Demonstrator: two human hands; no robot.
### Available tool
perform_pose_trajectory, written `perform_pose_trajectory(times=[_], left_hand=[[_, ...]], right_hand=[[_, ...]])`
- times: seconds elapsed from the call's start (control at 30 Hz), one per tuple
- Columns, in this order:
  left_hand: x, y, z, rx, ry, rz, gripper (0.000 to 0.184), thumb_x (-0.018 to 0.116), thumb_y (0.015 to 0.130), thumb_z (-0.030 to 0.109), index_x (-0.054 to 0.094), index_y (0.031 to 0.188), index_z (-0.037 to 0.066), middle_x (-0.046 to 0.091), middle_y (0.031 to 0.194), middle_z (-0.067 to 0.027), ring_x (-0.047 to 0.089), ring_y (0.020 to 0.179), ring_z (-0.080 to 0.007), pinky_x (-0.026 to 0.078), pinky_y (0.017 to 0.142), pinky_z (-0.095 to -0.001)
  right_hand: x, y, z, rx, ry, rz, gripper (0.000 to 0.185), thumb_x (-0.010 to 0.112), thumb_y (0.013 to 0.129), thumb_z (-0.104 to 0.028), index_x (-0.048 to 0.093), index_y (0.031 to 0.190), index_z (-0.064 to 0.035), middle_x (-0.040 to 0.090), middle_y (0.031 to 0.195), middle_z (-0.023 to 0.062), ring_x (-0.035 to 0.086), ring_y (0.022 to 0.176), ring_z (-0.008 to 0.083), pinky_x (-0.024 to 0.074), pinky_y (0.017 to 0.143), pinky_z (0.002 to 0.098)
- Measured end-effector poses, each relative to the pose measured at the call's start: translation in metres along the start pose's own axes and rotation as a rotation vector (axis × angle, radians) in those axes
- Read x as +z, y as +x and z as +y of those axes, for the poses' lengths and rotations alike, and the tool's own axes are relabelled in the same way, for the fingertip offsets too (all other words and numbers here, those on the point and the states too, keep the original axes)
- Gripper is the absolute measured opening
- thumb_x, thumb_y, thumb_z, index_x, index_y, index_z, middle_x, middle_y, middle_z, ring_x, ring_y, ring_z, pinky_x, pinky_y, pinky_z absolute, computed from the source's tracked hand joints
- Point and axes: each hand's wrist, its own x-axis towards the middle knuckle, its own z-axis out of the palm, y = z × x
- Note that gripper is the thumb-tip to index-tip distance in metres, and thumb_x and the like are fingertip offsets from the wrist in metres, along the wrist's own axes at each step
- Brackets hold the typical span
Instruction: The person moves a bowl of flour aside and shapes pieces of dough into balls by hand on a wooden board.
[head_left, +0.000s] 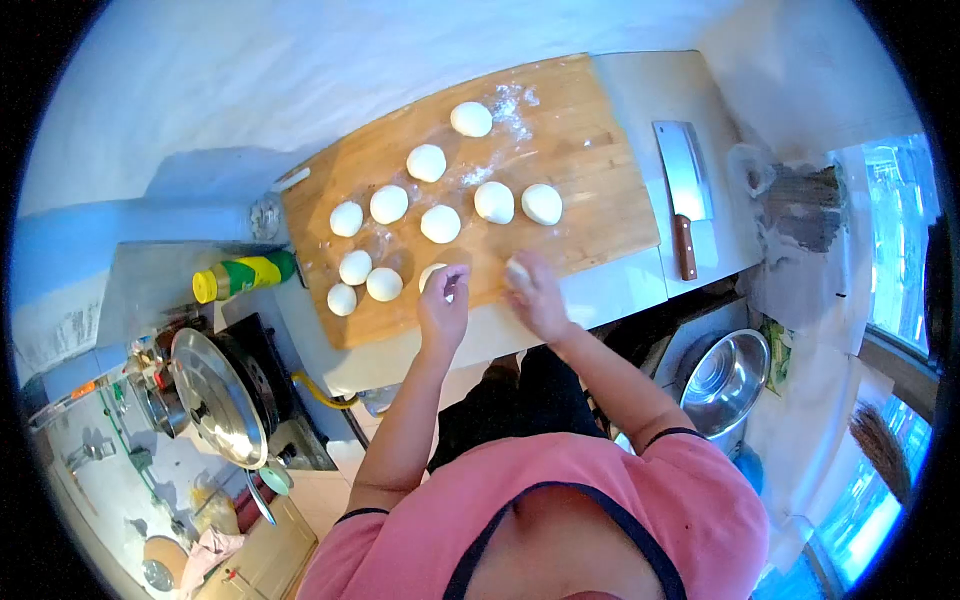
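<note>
Several smooth white dough balls [440,224] rest on a wooden board [590,130]. My left hand [445,312] is at the board's near edge with its fingers curled in. A partly covered dough ball [431,275] lies just beside those fingers. A small pale patch shows between the fingers, but I cannot make out what it is. My right hand [542,303], smeared by motion, curves around a whitish lump that looks like a dough ball [517,273]. It is to the right of my left hand, by the same edge. White flour [510,110] is scattered toward the back of the board.
A cleaver [685,190] lies right of the board. A yellow-capped green bottle [243,275] is to the left. Farther left, a lidded pan [218,398] sits on the stove. A metal basin [725,382] stands low on the right.
</note>
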Motion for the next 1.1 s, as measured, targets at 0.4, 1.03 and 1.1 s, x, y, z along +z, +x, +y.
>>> perform_pose_trajectory(times=[0.4, 1.03, 1.1], left_hand=[[-0.044, -0.03, -0.03, -0.076, 0.031, 0.088, 0.013, 0.058, 0.086, 0.004, 0.062, 0.098, 0.001, 0.063, 0.089, -0.0103, 0.06, 0.078, -0.0161, 0.049, 0.071, -0.0288], [-0.035, -0.032, -0.016, 0.095, 0.13, 0.027, 0.019, 0.062, 0.081, 0.004, 0.061, 0.1, 0.001, 0.06, 0.101, -0.0135, 0.058, 0.094, -0.0238, 0.047, 0.082, -0.0337], [-0.034, -0.029, -0.018, 0.247, 0.307, 0.083, 0.023, 0.064, 0.08, 0.005, 0.06, 0.102, 0.001, 0.057, 0.107, -0.0149, 0.056, 0.102, -0.0272, 0.045, 0.088, -0.0366]], right_hand=[[0.016, 0.029, -0.012, -0.18, -0.047, -0.103, 0.031, 0.069, 0.073, -0.009, 0.057, 0.102, -0.0073, 0.052, 0.121, 0.0153, 0.051, 0.109, 0.0355, 0.043, 0.09, 0.0472], [-0.202, 0.115, -0.245, 0.12, 2.303, -0.031, 0.049, 0.032, 0.096, -0.053, 0.049, 0.105, -0.0074, 0.051, 0.099, 0.0233, 0.057, 0.085, 0.0371, 0.0475, 0.087, 0.056], [-0.197, 0.109, -0.243, 0.07, 2.266, 0.032, 0.052, 0.031, 0.096, -0.055, 0.049, 0.105, -0.0067, 0.051, 0.099, 0.0231, 0.056, 0.087, 0.0367, 0.0479, 0.087, 0.0551]])
